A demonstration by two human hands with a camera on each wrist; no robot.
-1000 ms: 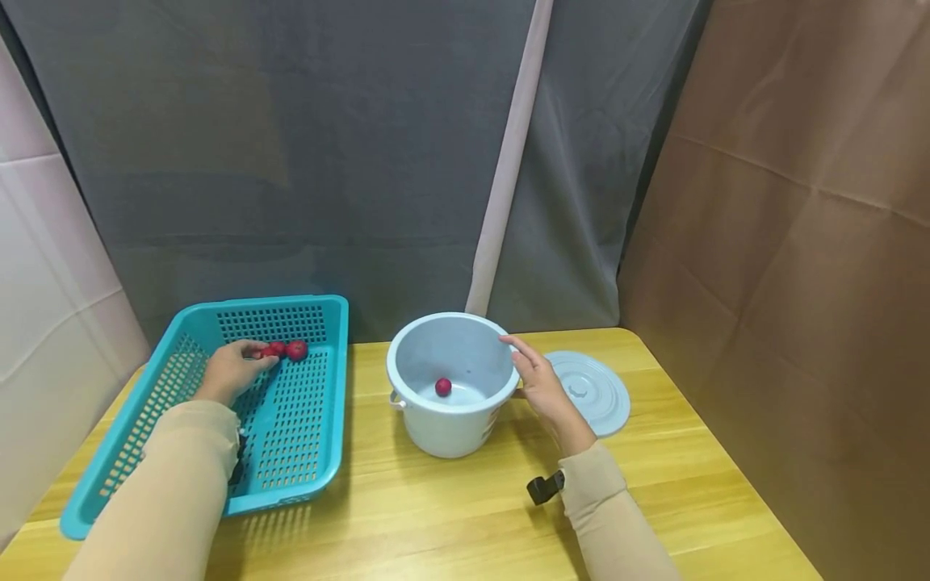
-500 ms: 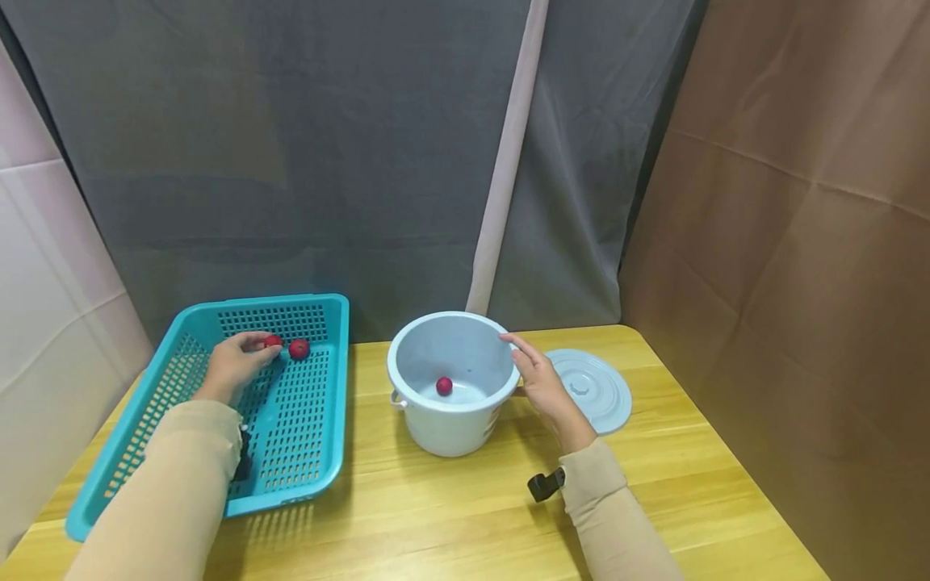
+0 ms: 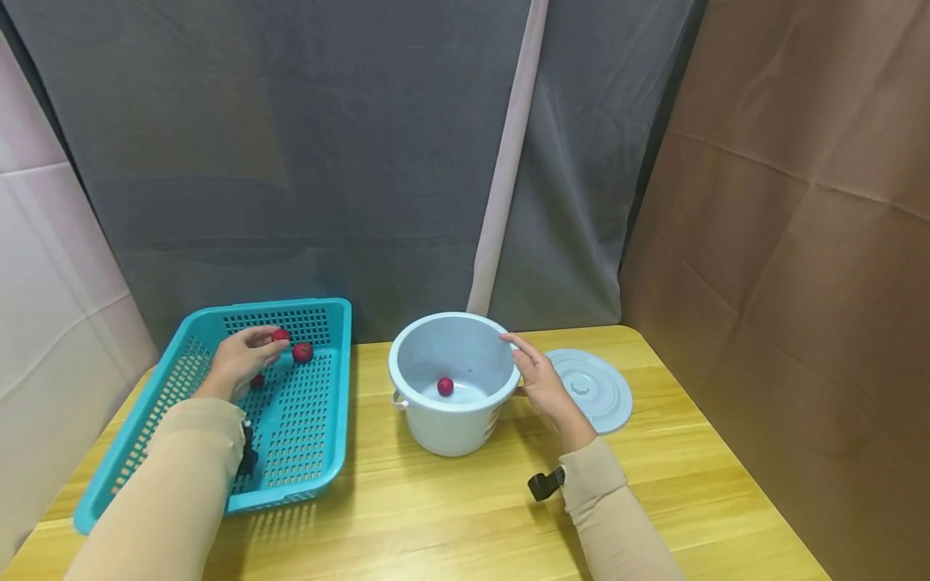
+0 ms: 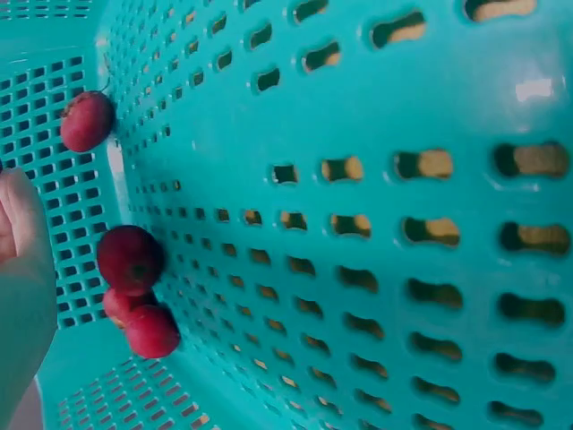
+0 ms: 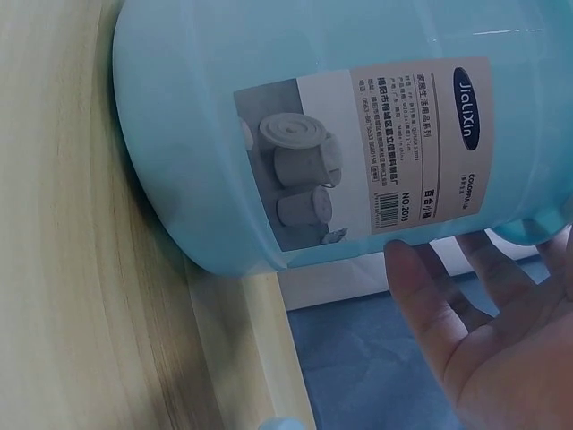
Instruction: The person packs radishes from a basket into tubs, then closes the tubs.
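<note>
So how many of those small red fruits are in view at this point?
5. One red fruit lies in the bucket. Four are in the teal basket by the left hand: one apart, three clustered. The head view shows only three there; more may be hidden.

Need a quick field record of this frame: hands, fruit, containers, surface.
left hand: inside teal basket, pinching one red fruit
loose fruit in basket: at least two, one beside the fingers, one under the hand
right hand: fingers straight, on the rim of the pale blue bucket
bucket contents: one red fruit
lid: off, flat on wooden table, right of bucket
</note>
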